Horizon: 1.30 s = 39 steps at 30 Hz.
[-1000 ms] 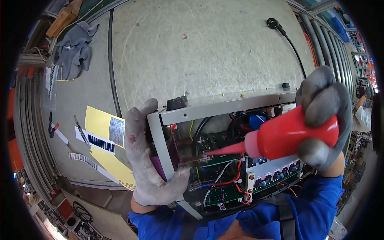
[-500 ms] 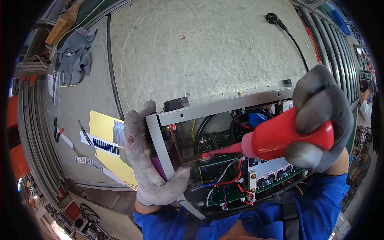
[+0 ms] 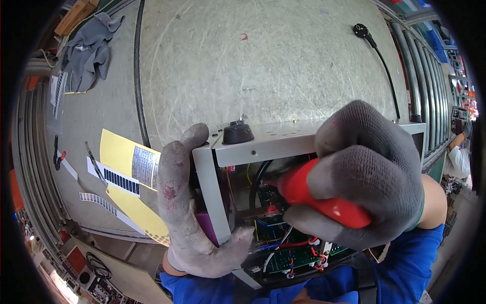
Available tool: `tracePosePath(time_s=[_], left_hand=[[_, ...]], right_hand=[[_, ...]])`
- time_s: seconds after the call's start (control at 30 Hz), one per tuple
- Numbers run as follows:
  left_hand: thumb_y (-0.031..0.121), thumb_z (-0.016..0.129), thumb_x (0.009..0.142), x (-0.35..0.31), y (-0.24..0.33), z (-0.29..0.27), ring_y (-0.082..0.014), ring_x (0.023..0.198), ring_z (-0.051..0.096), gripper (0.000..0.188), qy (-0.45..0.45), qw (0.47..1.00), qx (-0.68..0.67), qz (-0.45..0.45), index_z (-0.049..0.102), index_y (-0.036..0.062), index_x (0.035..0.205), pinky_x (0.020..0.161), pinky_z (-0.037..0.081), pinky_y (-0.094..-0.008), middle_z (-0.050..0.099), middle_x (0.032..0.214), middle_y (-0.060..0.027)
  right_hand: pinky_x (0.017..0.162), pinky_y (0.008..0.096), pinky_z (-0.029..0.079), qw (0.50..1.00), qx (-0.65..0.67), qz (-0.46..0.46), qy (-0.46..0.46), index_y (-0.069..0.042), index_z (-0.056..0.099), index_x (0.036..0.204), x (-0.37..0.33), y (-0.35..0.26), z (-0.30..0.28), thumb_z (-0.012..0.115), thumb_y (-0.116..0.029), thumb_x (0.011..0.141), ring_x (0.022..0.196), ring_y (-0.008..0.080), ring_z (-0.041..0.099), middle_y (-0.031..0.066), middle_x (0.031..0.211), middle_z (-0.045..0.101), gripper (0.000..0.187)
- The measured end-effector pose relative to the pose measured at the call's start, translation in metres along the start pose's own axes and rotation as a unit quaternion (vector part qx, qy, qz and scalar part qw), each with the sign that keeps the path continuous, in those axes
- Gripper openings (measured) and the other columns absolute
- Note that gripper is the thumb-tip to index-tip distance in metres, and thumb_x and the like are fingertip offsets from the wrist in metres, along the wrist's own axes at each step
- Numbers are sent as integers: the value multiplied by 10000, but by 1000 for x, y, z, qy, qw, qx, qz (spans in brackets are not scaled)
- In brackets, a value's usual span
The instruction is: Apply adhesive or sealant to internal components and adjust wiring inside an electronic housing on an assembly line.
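My right hand (image 3: 369, 177), in a grey glove, is wrapped round a red squeeze bottle (image 3: 298, 190), its blurred nozzle pointing left into an open grey metal case (image 3: 268, 152). Below the nozzle, inside the case, a red-coated screw head (image 3: 272, 209) sits at the end of a copper strip. My left hand (image 3: 185, 218), in a pale glove with red stains, grips the case's left end, fingers along the outside and thumb on the near side. Green circuit boards (image 3: 296, 261) and red, blue and white wires show inside; my right hand hides much of the interior.
A black power plug (image 3: 362, 31) with its cord lies at the far right. To the left are yellow sheets (image 3: 119, 152), label strips (image 3: 109, 205), tweezers (image 3: 93, 157) and a grey cloth (image 3: 91, 55). Metal rollers (image 3: 420, 76) run along the right side.
The bottle's nozzle has lifted off the screw head, and my right hand has turned and moved left over the case. My left hand keeps its hold. The whole view has shifted slightly.
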State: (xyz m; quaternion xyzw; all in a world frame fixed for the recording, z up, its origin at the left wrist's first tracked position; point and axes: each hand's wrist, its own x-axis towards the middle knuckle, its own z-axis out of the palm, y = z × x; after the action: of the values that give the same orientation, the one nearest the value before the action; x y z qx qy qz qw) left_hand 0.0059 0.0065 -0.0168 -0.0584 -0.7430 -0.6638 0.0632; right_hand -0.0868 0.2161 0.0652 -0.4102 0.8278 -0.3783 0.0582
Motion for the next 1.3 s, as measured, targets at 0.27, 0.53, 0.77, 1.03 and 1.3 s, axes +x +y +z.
tracePosePath(time_s=[0.27,0.53,0.77,1.03,1.3], left_hand=[[479,931,602,1,-2,2,-373,1274,550,1313,-10,999,28,26,118,218,1600,1018,549,-465,342,1511,-250],[406,959,594,-1,0,4,-350,1288,540,1322,14,1000,13,12,127,196,1599,1054,513,-469,356,1509,-244],[224,779,726,2,11,0,-365,1368,437,1106,-31,999,-6,1,120,94,1604,1054,464,-444,280,1571,-236],[185,739,732,2,20,1,-368,1430,366,1048,-47,997,55,17,156,83,1598,1130,385,-479,287,1570,-253],[301,779,737,43,95,49,-398,1373,417,928,-114,867,452,174,353,-22,1496,1133,317,-489,447,1461,-268]], right_hand=[[465,271,463,999,-11,-9,37,-95,631,852,1,2,10,927,-196,586,614,178,589,87,753,545,411],[442,284,457,998,-37,-9,45,-98,609,807,0,1,8,899,-188,603,603,175,595,82,748,543,366],[440,349,450,994,-67,13,85,-94,567,786,-5,-10,12,812,-227,685,547,220,584,82,776,523,296],[672,388,534,975,9,-5,220,-79,599,941,-57,-8,-30,759,-250,766,730,284,654,112,930,586,292],[717,283,472,860,55,101,497,-48,592,869,-177,3,-116,718,-194,816,786,100,565,22,835,585,200]])
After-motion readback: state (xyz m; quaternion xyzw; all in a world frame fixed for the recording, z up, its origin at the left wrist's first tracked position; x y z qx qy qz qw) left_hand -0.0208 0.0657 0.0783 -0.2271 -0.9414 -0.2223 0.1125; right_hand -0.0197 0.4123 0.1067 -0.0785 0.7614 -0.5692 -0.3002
